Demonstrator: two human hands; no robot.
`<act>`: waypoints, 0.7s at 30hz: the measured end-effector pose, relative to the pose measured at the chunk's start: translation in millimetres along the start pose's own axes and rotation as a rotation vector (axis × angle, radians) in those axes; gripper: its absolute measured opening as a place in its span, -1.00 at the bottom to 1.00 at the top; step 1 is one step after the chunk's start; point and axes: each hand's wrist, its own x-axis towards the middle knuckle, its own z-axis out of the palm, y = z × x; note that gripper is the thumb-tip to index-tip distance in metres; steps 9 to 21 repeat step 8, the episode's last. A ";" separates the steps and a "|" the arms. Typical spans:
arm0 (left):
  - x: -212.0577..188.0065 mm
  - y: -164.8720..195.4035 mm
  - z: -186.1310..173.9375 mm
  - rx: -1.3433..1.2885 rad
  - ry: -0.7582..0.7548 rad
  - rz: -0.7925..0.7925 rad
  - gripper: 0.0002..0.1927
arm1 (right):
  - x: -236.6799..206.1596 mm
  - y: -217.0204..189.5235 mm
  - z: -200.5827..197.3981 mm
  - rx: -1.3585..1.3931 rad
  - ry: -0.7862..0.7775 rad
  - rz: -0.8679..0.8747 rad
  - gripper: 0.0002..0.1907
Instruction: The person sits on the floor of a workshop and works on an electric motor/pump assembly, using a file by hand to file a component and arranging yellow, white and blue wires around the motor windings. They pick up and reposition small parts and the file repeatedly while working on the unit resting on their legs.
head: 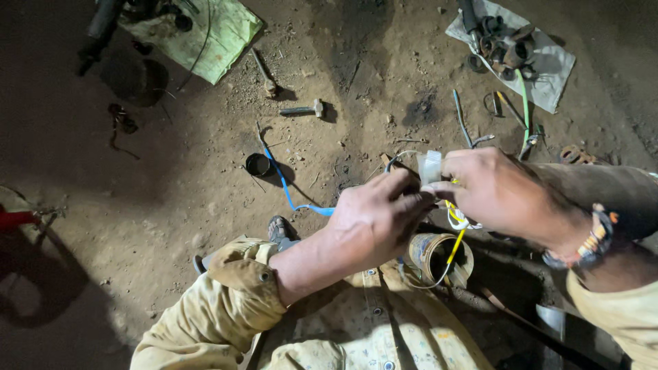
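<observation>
1. Left hand (373,223) reaches in from the lower left over the dirt floor (205,192), its fingers pinched on the wires just under a small white connector (430,166).
2. Right hand (500,192) comes in from the right edge, fingers closed around the same connector from the other side, so both hands grasp it and neither is released.
3. That connector sits between the two hands, held up above the floor and above a tan cylindrical part (439,257) near the lap.
4. Its long axis runs roughly upright, open end toward the top; a yellow wire (454,243) hangs down from it toward the cylinder, and a blue wire (288,192) trails left across the floor.
5. Judging from the grip, the work goes best with the left hand steadying the wires close to the plastic body, not by tugging the strands.
6. Further off on the floor lie a hammer (303,109) and a grey cloth (541,65) with metal parts.
</observation>
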 end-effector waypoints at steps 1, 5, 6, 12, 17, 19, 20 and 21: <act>1.9 -0.3 -0.3 -0.056 0.019 -0.069 -0.65 | -2.5 0.1 0.1 -0.012 0.015 -0.039 -0.74; 6.2 -10.6 -7.9 -0.254 -0.180 -0.274 -0.74 | -29.7 -5.8 3.1 0.150 -0.050 0.019 -0.44; 8.3 -15.1 -11.0 -0.325 -0.302 -0.347 -0.75 | -36.1 -3.5 3.0 0.066 -0.082 -0.029 -0.38; 13.7 -20.3 -16.9 -0.458 -0.421 -0.350 -0.75 | -42.5 3.4 6.4 -0.014 -0.006 -0.253 -0.16; 13.7 -20.3 -16.9 -0.458 -0.421 -0.350 -0.75 | -42.5 3.4 6.4 -0.014 -0.006 -0.253 -0.16; 13.7 -20.3 -16.9 -0.458 -0.421 -0.350 -0.75 | -42.5 3.4 6.4 -0.014 -0.006 -0.253 -0.16; 13.7 -20.3 -16.9 -0.458 -0.421 -0.350 -0.75 | -42.5 3.4 6.4 -0.014 -0.006 -0.253 -0.16; 13.7 -20.3 -16.9 -0.458 -0.421 -0.350 -0.75 | -42.5 3.4 6.4 -0.014 -0.006 -0.253 -0.16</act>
